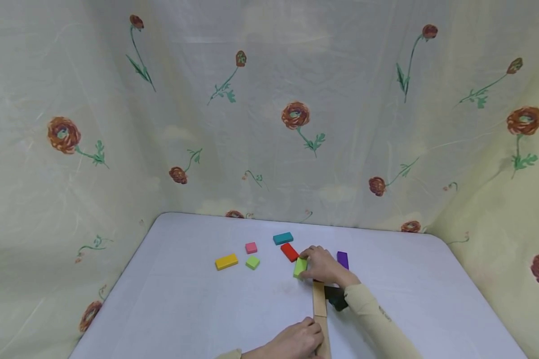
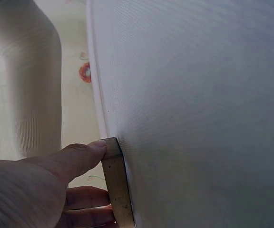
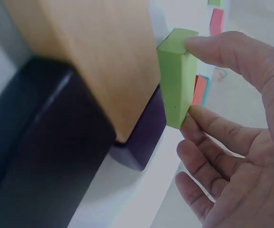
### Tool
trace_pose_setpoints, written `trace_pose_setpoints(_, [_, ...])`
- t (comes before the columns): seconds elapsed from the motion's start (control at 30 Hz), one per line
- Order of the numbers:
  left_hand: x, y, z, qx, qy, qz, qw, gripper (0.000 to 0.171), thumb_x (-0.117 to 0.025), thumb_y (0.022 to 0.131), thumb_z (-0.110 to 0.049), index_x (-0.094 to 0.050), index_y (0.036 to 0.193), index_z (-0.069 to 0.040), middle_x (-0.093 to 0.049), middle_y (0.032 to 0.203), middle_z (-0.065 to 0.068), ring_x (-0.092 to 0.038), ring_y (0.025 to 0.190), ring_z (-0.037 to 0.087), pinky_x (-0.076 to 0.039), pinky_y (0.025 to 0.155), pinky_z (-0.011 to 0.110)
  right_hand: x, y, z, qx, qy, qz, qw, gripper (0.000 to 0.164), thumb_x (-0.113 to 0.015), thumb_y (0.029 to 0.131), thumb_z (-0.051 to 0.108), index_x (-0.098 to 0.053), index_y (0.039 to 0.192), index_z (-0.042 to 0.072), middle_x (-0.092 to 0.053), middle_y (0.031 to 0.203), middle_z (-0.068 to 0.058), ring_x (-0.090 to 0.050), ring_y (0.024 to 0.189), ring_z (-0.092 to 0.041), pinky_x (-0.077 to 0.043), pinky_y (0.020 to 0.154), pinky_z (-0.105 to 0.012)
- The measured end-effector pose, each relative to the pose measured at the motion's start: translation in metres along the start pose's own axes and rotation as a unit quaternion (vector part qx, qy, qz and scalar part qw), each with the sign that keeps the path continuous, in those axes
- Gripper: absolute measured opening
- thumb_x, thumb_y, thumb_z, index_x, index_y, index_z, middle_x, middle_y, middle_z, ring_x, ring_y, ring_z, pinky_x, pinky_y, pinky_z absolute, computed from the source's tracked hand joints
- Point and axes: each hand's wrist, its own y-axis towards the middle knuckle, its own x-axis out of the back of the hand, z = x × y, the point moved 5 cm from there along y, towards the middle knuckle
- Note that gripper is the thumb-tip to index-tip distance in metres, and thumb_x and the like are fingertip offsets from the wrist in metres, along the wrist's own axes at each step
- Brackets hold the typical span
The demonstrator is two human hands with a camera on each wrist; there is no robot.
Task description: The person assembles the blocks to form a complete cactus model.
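In the head view my right hand [image 1: 323,267] pinches a lime green block [image 1: 300,268] between thumb and fingertips. The right wrist view shows the thumb on one end of that block and a fingertip at the other. My left hand [image 1: 296,339] grips a plain wooden block [image 1: 322,331] at the near side of the table. From the left wrist, the thumb lies on the block's end, with fingers along its side. A second wooden block [image 1: 319,299] lies end to end with it. Beside this one is a dark shape [image 1: 337,298], partly under my right forearm.
On the white table [image 1: 161,299] lie a red block [image 1: 289,252], a teal block [image 1: 283,238], a yellow block [image 1: 226,262], a small pink block [image 1: 251,248] and a small green block [image 1: 253,262]. A purple block [image 1: 343,260] is partly behind my right hand. Flowered cloth surrounds the table.
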Motion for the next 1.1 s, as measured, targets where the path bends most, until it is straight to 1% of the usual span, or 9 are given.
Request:
trace_pose_setpoints(0.2, [0.0,0.0,0.001,0.003,-0.01,0.009,0.9999,0.029,-0.061,0.093,-0.041,-0.071,0.1,-0.015,-0.065,0.1,-0.007,-0.054,0.093,0.0,-0.044,0.077,0.009,0.002,0.005,-0.01,-0.015,-0.003,-0.009,1.0,0.053,-0.081,0.075,0.032,-0.066,0.119,0.008,-0.06,0.123,-0.01,-0.051,0.113,-0.028,-0.042,0.099,-0.049])
trace_pose_setpoints(0.4, [-0.001,-0.001,0.0,-0.002,-0.017,0.019,0.9997,0.026,-0.062,0.093,-0.039,-0.07,0.101,-0.015,-0.065,0.1,-0.008,-0.052,0.091,0.0,-0.042,0.075,0.007,0.005,0.012,-0.022,-0.02,-0.005,-0.015,1.0,0.052,-0.08,0.075,0.031,-0.065,0.119,0.006,-0.06,0.123,-0.012,-0.051,0.112,-0.029,-0.043,0.097,-0.05])
trace_pose_setpoints(0.57, [0.001,-0.001,-0.001,-0.005,-0.009,0.012,0.9999,0.026,-0.063,0.092,-0.039,-0.07,0.101,-0.015,-0.065,0.101,-0.007,-0.053,0.091,0.0,-0.042,0.075,0.008,0.009,0.018,-0.032,-0.028,-0.006,-0.02,0.999,0.052,-0.08,0.075,0.029,-0.065,0.119,0.005,-0.058,0.124,-0.015,-0.051,0.111,-0.03,-0.042,0.096,-0.051])
trace_pose_setpoints(0.67, [0.002,-0.001,-0.002,-0.007,-0.004,0.005,1.0,0.026,-0.063,0.092,-0.038,-0.071,0.099,-0.014,-0.065,0.101,-0.006,-0.053,0.091,0.0,-0.042,0.075,0.007,0.011,0.02,-0.036,-0.029,-0.012,-0.014,0.999,0.052,-0.079,0.076,0.028,-0.065,0.12,0.005,-0.058,0.125,-0.015,-0.05,0.112,-0.03,-0.041,0.096,-0.052])
trace_pose_setpoints(0.83, [0.0,0.0,-0.001,-0.008,-0.001,0.005,1.0,0.025,-0.064,0.091,-0.037,-0.071,0.1,-0.015,-0.066,0.102,-0.006,-0.054,0.093,0.001,-0.043,0.076,0.007,0.013,0.021,-0.042,-0.03,-0.024,0.0,0.999,0.051,-0.079,0.075,0.029,-0.066,0.119,0.008,-0.059,0.124,-0.013,-0.05,0.112,-0.03,-0.038,0.097,-0.053])
trace_pose_setpoints(1.1, [0.0,0.001,0.0,0.004,-0.011,0.023,0.9997,0.027,-0.064,0.091,-0.04,-0.07,0.103,-0.016,-0.065,0.103,-0.008,-0.053,0.093,0.0,-0.043,0.078,0.009,0.017,0.019,-0.049,-0.038,-0.02,0.009,0.999,0.05,-0.081,0.074,0.026,-0.066,0.118,0.009,-0.06,0.12,-0.01,-0.05,0.111,-0.029,-0.037,0.095,-0.052])
